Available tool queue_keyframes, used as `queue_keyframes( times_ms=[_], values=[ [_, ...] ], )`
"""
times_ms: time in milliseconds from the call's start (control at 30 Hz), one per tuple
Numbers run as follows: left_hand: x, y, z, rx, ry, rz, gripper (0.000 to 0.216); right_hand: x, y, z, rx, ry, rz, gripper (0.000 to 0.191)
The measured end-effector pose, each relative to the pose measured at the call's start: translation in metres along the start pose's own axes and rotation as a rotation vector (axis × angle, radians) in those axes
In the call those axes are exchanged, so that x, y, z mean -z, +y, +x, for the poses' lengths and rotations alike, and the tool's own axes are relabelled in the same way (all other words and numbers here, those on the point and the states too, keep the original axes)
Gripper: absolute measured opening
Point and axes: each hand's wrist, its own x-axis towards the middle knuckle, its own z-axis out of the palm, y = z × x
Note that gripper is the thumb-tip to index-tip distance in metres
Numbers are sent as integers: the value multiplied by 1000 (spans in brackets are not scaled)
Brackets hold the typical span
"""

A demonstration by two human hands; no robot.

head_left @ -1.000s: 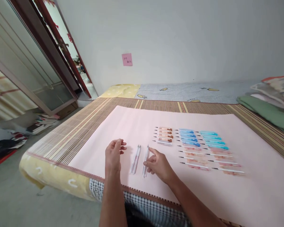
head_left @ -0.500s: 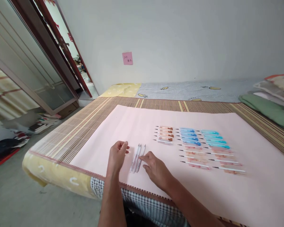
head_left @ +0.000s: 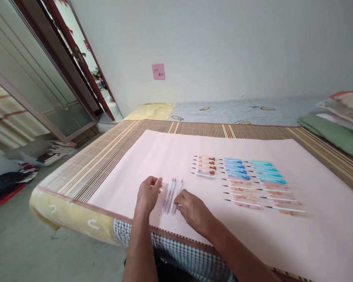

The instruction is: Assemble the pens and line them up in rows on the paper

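A big sheet of paper (head_left: 153, 156) lies on a mat (head_left: 85, 168) that covers the bed, filling the middle and lower right of the frame. Near the sheet's lower edge, centre frame, three pens (head_left: 171, 192) lie close together, side by side. The left hand (head_left: 147, 196) rests just left of them, the right hand (head_left: 192, 209) just right, fingertips at the nearest pen. Up and to the right, rows of pens (head_left: 247, 182) lie in columns. A folded blanket (head_left: 335, 135) sits at the far right edge. A stack of books (head_left: 55, 150) lies on the floor at left. A note (head_left: 158, 72) is on the wall above.
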Motion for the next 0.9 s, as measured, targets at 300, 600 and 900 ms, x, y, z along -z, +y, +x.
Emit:
queue_keyframes(
  times_ms=[300,600,900],
  values=[
    [-1,2,-2,3,-3,9,30,2,0,-3,66,-2,-59,17],
    [-3,-2,0,-14,-9,105,29,2,-8,-6,-46,25,41,9],
    [-8,-5,-1,46,-95,67,27,4,-9,-4,46,24,59,18]
  ],
)
